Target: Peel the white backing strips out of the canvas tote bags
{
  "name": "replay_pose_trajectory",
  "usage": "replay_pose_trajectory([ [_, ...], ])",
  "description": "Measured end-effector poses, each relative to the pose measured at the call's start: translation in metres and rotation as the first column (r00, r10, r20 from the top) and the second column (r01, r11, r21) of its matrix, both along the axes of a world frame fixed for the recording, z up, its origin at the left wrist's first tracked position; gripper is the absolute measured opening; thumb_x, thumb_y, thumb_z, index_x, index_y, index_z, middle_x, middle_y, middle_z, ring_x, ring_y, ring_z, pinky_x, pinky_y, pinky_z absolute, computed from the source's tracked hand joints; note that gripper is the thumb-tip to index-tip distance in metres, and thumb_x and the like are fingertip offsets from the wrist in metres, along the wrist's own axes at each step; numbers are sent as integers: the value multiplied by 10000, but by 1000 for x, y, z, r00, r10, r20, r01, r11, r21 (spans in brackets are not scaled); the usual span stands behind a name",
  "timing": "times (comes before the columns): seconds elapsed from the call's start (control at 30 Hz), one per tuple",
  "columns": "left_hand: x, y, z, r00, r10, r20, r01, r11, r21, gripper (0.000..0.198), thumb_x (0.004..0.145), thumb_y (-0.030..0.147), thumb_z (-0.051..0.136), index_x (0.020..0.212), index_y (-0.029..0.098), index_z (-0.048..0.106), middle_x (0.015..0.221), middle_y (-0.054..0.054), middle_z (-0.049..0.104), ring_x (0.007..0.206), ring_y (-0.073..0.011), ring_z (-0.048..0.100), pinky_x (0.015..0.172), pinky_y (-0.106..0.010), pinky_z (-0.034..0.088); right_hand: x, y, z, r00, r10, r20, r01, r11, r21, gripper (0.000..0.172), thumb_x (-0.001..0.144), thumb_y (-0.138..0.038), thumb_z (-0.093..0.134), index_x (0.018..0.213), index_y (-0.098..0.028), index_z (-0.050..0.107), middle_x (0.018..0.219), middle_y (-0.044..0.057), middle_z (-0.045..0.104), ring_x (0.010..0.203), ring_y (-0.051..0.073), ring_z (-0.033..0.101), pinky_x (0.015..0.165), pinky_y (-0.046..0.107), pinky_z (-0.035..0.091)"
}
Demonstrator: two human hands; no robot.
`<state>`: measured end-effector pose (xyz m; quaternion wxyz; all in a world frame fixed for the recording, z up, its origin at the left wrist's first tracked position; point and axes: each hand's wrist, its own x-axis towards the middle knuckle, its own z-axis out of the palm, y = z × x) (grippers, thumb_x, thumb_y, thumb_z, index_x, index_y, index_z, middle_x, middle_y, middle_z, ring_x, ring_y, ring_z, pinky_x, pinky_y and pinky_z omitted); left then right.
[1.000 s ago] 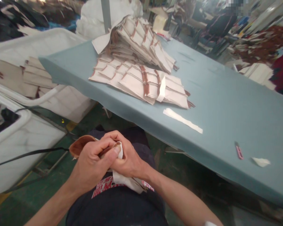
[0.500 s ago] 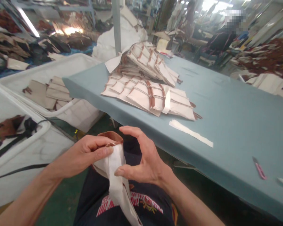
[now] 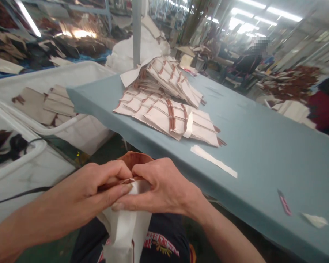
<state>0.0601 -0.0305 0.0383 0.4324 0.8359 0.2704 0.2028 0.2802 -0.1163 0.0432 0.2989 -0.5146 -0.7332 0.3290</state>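
A white and brown fabric piece (image 3: pixel 127 230) hangs over my lap, its brown upper edge bunched between my hands. My left hand (image 3: pixel 104 186) pinches that edge from the left, thumb on the white side. From the right, my right hand (image 3: pixel 159 186) grips the same edge, thumb below and fingers curled over the top. The fingertips of both hands nearly meet. On the blue-green table (image 3: pixel 252 146) beyond lie stacked cream pieces with brown strips (image 3: pixel 164 113) and a loose white strip (image 3: pixel 214 160).
Pink-handled snips (image 3: pixel 285 204) and a small white scrap (image 3: pixel 315 220) lie on the table's right part. White bins (image 3: pixel 90 69) with cream pieces stand at the left. A grey post (image 3: pixel 136 33) rises behind the table. A person (image 3: pixel 248 62) sits far back.
My right hand has moved left and closed on the fabric's upper edge, beside my left hand. The view has shifted slightly, showing more ceiling lights.
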Motion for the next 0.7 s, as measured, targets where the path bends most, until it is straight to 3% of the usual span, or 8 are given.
replay_pose_trajectory([
  [0.1, 0, -1, -3, 992, -119, -46, 117, 992, -48, 147, 1001, 309, 641, 891, 274, 731, 634, 73, 734, 504, -124, 645, 446, -144, 445, 2, -2, 1, 996, 31, -88, -38, 996, -79, 590, 1007, -589, 748, 674, -213, 440, 637, -83, 409, 588, 73, 348, 586, 276, 230],
  [0.23, -2, -8, -5, 998, -56, 15, 54, 993, 104, 118, 1028, 319, 661, 931, 300, 726, 700, 81, 744, 553, -112, 679, 499, -133, 465, 4, 0, -3, 937, 48, -345, -119, 975, -187, 631, 934, -707, 785, 682, -216, 478, 625, -87, 381, 584, 78, 320, 541, 253, 232],
  [0.37, -3, -17, -4, 996, -32, 85, 8, 964, 266, 173, 1063, 332, 635, 1003, 330, 797, 780, 76, 803, 599, -113, 729, 559, -149, 498, 1, -2, -7, 819, -1, -574, -214, 927, -307, 685, 780, -764, 897, 667, -215, 503, 625, -83, 406, 601, 84, 357, 530, 227, 286],
  [0.43, -4, -20, -4, 994, -46, 104, 11, 948, 317, 184, 1086, 341, 625, 1076, 343, 809, 822, 77, 831, 624, -118, 754, 602, -151, 532, -1, -3, -10, 759, -44, -650, -261, 893, -365, 686, 769, -773, 904, 673, -214, 519, 619, -80, 423, 579, 81, 361, 515, 223, 296],
  [0.57, -7, -21, -7, 984, -90, 152, 10, 887, 461, 158, 1122, 287, 609, 1161, 347, 750, 871, 77, 848, 673, -117, 776, 693, -150, 572, -6, -6, -18, 626, -104, -773, -344, 853, -393, 709, 832, -851, 802, 677, -214, 533, 584, -73, 418, 504, 71, 314, 470, 230, 326],
  [0.7, -7, -18, -15, 953, -264, 150, 124, 791, 599, 268, 1175, 190, 450, 1285, 288, 673, 881, 31, 841, 720, -129, 790, 709, -176, 593, -13, -7, -30, 592, -159, -790, -283, 877, -389, 810, 819, -990, 671, 650, -214, 515, 560, -67, 406, 477, 66, 317, 447, 229, 338],
])
